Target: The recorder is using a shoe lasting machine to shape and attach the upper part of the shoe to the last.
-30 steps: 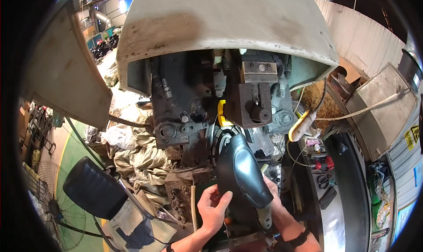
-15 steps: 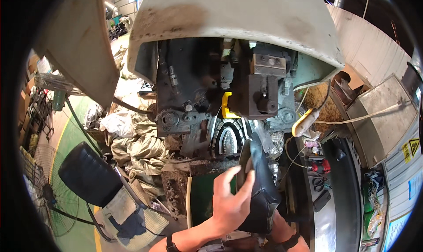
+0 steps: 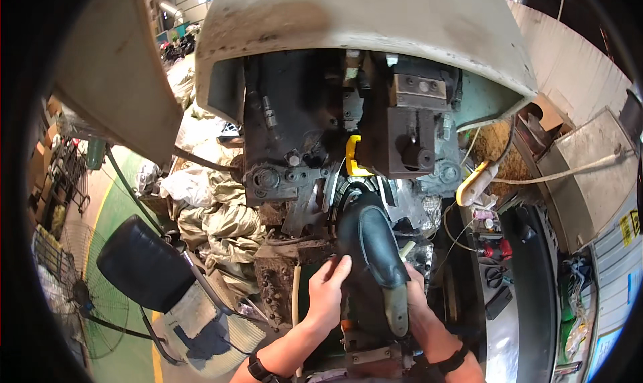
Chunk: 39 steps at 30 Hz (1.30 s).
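Observation:
A black leather shoe upper (image 3: 376, 239) with a stitched seam hangs in front of the machine, its far end up against the U-shaped metal part. A grey-green piece like a shoe last (image 3: 396, 311) sticks out of its near end. Along the upper's left side, my left hand (image 3: 325, 294) is closed, thumb raised, its fingertips partly hidden behind the leather. My right hand (image 3: 416, 294) grips the near right side by the grey-green piece, some fingers out of sight. A yellow bracket (image 3: 353, 157) sits just beyond the upper's far end.
The machine's pale hood (image 3: 375, 15) overhangs the work from above. At left are a black-backed chair (image 3: 134, 254), a fan (image 3: 79, 292) and heaped pale sacks (image 3: 224, 225). A yellow-and-white handle on a cable (image 3: 475, 184) hangs at right, above a bench with scissors (image 3: 494, 276).
The black upper has turned and moved forward into the machine, covering the U-shaped part. My left hand has shifted down and left, and more of my right hand shows.

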{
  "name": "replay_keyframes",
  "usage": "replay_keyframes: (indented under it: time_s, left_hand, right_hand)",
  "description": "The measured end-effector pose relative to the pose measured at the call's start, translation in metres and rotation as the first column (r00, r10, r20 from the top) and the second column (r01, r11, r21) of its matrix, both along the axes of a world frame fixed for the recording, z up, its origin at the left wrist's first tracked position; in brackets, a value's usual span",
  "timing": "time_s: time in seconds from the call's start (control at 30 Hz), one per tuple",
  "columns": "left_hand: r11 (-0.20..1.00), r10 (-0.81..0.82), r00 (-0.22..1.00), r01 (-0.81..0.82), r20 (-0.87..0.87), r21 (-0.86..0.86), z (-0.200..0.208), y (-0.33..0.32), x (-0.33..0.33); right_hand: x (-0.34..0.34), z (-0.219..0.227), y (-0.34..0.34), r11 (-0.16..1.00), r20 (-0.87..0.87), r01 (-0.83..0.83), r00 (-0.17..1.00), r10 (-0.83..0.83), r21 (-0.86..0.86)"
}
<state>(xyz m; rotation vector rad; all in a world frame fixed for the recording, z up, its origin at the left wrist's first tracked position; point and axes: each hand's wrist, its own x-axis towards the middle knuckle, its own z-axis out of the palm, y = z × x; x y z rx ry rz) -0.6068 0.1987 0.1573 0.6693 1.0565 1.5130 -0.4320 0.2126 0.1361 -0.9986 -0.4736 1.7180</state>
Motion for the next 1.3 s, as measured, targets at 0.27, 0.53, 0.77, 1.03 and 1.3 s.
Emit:
replay_keyframes:
  time_s: [0.27, 0.53, 0.77, 1.03, 1.3]
  left_hand:
    - [0.944, 0.128, 0.886, 0.028, 0.445, -0.328, -0.025, 0.024, 0.007]
    - [0.942, 0.150, 0.847, 0.034, 0.509, -0.335, -0.040, 0.041, 0.002]
    - [0.934, 0.176, 0.853, 0.012, 0.491, -0.356, -0.043, 0.044, 0.002]
    - [0.937, 0.184, 0.816, 0.024, 0.548, -0.349, -0.061, 0.046, 0.015]
    - [0.933, 0.349, 0.889, -0.299, 0.295, -0.202, -0.094, 0.061, 0.024]
  right_hand:
    - [-0.021, -0.007, 0.026, 0.988, -0.059, 0.108, 0.993, -0.102, 0.113]
    - [-0.027, -0.015, 0.043, 0.986, -0.085, 0.123, 0.990, -0.114, 0.112]
    - [-0.027, -0.016, 0.045, 0.990, -0.065, 0.109, 0.992, -0.104, 0.086]
    - [-0.020, -0.030, 0.053, 0.985, -0.090, 0.100, 0.992, -0.088, 0.143]
    - [-0.025, -0.060, 0.064, 0.944, -0.116, 0.190, 0.980, -0.164, 0.269]
